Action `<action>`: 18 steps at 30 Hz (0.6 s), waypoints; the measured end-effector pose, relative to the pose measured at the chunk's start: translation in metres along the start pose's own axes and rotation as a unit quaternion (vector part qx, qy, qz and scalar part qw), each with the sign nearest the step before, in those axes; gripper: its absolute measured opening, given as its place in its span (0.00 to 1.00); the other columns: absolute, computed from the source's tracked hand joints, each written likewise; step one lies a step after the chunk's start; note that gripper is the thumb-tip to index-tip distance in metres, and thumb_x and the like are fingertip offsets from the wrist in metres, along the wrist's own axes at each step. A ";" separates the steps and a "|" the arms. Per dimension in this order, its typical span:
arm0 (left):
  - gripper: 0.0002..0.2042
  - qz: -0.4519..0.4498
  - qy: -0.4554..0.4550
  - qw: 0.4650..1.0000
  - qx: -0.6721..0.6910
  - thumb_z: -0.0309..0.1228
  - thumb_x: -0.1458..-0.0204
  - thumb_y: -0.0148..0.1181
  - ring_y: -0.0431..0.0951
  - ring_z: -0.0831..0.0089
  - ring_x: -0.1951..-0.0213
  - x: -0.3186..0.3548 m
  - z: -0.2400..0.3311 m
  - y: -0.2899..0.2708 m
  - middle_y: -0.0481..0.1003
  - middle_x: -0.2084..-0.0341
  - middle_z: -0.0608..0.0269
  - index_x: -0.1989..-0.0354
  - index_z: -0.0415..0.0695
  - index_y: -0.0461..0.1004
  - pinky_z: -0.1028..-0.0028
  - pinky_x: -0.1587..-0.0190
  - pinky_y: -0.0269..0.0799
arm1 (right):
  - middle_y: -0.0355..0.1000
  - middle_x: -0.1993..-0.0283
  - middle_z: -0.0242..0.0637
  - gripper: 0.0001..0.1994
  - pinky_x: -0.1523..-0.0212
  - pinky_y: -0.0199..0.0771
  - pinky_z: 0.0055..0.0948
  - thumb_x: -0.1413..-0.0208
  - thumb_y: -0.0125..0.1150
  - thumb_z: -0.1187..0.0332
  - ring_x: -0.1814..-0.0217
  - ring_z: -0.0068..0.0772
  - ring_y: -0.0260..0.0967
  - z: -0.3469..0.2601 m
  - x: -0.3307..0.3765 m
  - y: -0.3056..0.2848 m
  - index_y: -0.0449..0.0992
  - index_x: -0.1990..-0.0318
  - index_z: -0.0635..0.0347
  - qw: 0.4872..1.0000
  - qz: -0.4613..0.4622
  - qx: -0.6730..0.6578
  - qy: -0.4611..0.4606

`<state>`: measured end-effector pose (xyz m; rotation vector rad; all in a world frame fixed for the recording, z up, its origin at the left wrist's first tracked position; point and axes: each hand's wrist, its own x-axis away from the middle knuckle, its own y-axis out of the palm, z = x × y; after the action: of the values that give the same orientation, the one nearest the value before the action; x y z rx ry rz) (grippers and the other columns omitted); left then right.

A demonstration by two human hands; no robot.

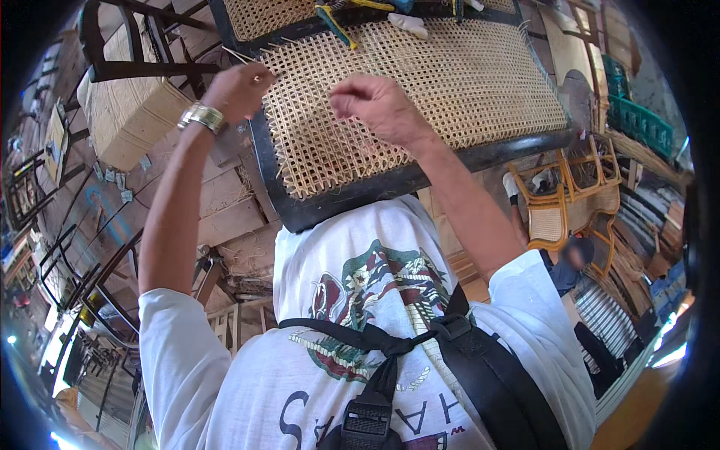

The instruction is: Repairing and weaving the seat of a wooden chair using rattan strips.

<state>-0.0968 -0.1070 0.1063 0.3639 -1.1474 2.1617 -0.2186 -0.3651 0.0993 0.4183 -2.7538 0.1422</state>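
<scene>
A woven cane panel (450, 82) fills a dark, glossy wooden frame (495, 148) in front of me, with loose cane ends along its left edge. My left hand (238, 88), below which sits a metal wristwatch (202, 118), is closed at the frame's left side. Over the left half of the weave, my right hand (381, 109) has its fingers curled together. Whatever either hand grips is too fine or hidden to make out. A tool with yellow and green handles (337, 27) lies on the panel's far edge, beside a crumpled white piece (409, 25).
At left stand a cardboard-covered block (135, 112) and a dark chair frame (142, 69). Bare metal frames crowd the far left. A green crate (637, 124) is at the right. Another person (574, 259) is near an orange-brown cane chair (549, 219) at the lower right.
</scene>
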 end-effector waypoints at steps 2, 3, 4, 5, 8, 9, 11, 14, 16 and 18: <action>0.15 -0.037 0.038 0.999 -0.004 0.43 0.36 0.56 0.78 0.73 0.81 0.007 0.017 0.027 0.78 0.80 0.60 0.53 0.44 0.80 0.69 0.77 0.73 | 0.78 0.66 0.25 0.05 0.63 0.74 0.21 0.39 0.66 0.68 0.67 0.16 0.71 -0.001 0.001 -0.009 0.82 0.60 0.59 0.991 0.125 0.026 0.031; 0.15 -0.035 0.068 0.997 -0.018 0.42 0.36 0.56 0.79 0.70 0.80 0.010 0.026 0.038 0.79 0.79 0.58 0.55 0.44 0.80 0.67 0.75 0.74 | 0.78 0.67 0.30 0.06 0.64 0.75 0.25 0.40 0.65 0.68 0.68 0.20 0.72 -0.001 0.002 -0.014 0.82 0.63 0.62 0.980 0.159 0.114 0.043; 0.14 -0.034 0.099 0.994 -0.031 0.42 0.37 0.57 0.79 0.68 0.80 0.011 0.033 0.047 0.80 0.78 0.55 0.57 0.43 0.81 0.64 0.73 0.74 | 0.78 0.67 0.30 0.06 0.64 0.75 0.25 0.40 0.65 0.68 0.68 0.20 0.72 -0.001 0.002 -0.017 0.82 0.63 0.62 0.982 0.147 0.115 0.038; 0.15 -0.049 0.101 0.992 -0.055 0.42 0.38 0.58 0.81 0.62 0.77 0.012 0.040 0.052 0.80 0.77 0.51 0.61 0.43 0.81 0.61 0.70 0.75 | 0.78 0.67 0.34 0.08 0.63 0.75 0.27 0.42 0.66 0.67 0.68 0.23 0.73 -0.001 0.004 -0.020 0.82 0.65 0.63 0.971 0.123 0.202 0.048; 0.16 -0.079 0.120 0.975 -0.170 0.44 0.39 0.58 0.82 0.57 0.72 0.008 0.059 0.061 0.80 0.76 0.50 0.63 0.42 0.81 0.59 0.68 0.75 | 0.74 0.65 0.42 0.12 0.60 0.76 0.35 0.48 0.67 0.64 0.66 0.35 0.74 -0.001 0.008 -0.024 0.81 0.69 0.67 0.945 0.113 0.306 0.039; 0.17 -0.116 0.097 0.972 -0.181 0.45 0.39 0.57 0.82 0.53 0.69 0.005 0.065 0.061 0.80 0.75 0.49 0.64 0.42 0.81 0.56 0.66 0.76 | 0.74 0.64 0.43 0.11 0.59 0.76 0.36 0.49 0.67 0.65 0.64 0.37 0.75 -0.001 0.009 -0.024 0.81 0.70 0.67 0.944 0.107 0.308 0.051; 0.16 -0.130 0.118 0.957 -0.233 0.44 0.39 0.57 0.82 0.53 0.69 0.000 0.079 0.061 0.80 0.74 0.50 0.65 0.42 0.81 0.56 0.65 0.76 | 0.73 0.63 0.44 0.11 0.58 0.76 0.36 0.51 0.67 0.66 0.63 0.40 0.75 -0.002 0.011 -0.025 0.81 0.70 0.67 0.943 0.104 0.310 0.065; 0.14 -0.137 0.194 0.914 -0.328 0.39 0.40 0.56 0.83 0.53 0.68 -0.002 0.097 0.058 0.81 0.72 0.49 0.66 0.42 0.82 0.57 0.64 0.79 | 0.74 0.63 0.45 0.10 0.58 0.76 0.36 0.51 0.66 0.66 0.63 0.41 0.75 -0.005 0.013 -0.027 0.81 0.70 0.66 0.943 0.111 0.306 0.066; 0.13 -0.157 0.104 0.915 -0.357 0.36 0.43 0.57 0.85 0.53 0.66 -0.004 0.113 0.058 0.82 0.70 0.48 0.64 0.41 0.83 0.58 0.63 0.80 | 0.74 0.63 0.45 0.09 0.57 0.76 0.37 0.52 0.66 0.67 0.63 0.42 0.76 -0.007 0.014 -0.028 0.80 0.71 0.65 0.942 0.116 0.312 0.052; 0.12 -0.152 0.120 0.914 -0.357 0.33 0.48 0.57 0.85 0.53 0.64 -0.004 0.123 0.056 0.83 0.69 0.46 0.64 0.40 0.84 0.58 0.64 0.81 | 0.74 0.64 0.45 0.08 0.57 0.76 0.37 0.52 0.65 0.68 0.63 0.42 0.76 -0.009 0.014 -0.027 0.80 0.72 0.65 0.936 0.136 0.323 0.025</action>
<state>-0.1376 -0.2317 0.1401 -0.0539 -1.5166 1.3507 -0.2203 -0.3936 0.1137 0.1766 -2.6371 1.1255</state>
